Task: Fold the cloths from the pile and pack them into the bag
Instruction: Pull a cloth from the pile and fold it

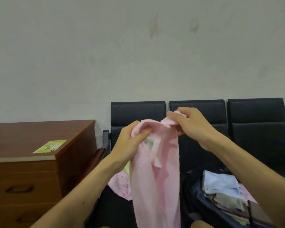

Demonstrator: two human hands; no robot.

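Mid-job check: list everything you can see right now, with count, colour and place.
pink towel: one, pale pink, held up at centre, hanging down
cloth pile: pink and light green, on the seat behind the towel
bag: one, dark, open on the seat at lower right
folded cloths: several, pale blue, beige, lilac, stacked in the bag
bench seats: three, black, against the wall
wooden cabinet: one, brown, at left
sticker: one, yellow-green, on the cabinet top
left hand: grips the towel's top edge
right hand: pinches the towel's top corner

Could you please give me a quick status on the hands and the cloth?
Both hands, left and right, gripping pink cloth by its top edge, hanging unfolded. Bag open at right, folded cloths inside. Nothing in the way.
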